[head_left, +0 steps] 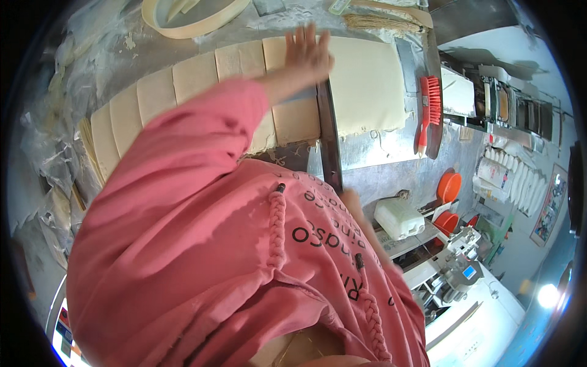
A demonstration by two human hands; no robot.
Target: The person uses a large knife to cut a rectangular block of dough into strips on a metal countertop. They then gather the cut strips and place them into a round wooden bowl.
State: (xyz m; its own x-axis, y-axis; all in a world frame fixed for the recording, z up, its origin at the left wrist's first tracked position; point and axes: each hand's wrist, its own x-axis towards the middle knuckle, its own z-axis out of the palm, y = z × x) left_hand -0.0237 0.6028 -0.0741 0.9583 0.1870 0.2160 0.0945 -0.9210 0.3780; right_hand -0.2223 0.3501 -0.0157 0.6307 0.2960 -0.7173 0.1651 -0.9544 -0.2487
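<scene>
My left hand (307, 56) is stretched out over the upper end of a long dark straight bar (328, 134), fingers extended and apart; whether it rests on the bar is unclear. The bar lies across pale dough, between a row of cut rectangular pieces (192, 76) and a broader smooth sheet (367, 85). My right hand (350, 199) is at the lower end of the bar, largely hidden by my pink hoodie, so its fingers cannot be made out.
A red brush (429, 110) lies at the worktop's right edge. A wooden ring (195, 29) and straw brush (382, 23) sit at the back. Crumpled plastic (55, 147) lines the left. Rightward are a white jug (397, 218), orange bowls (449, 186) and a machine (461, 269).
</scene>
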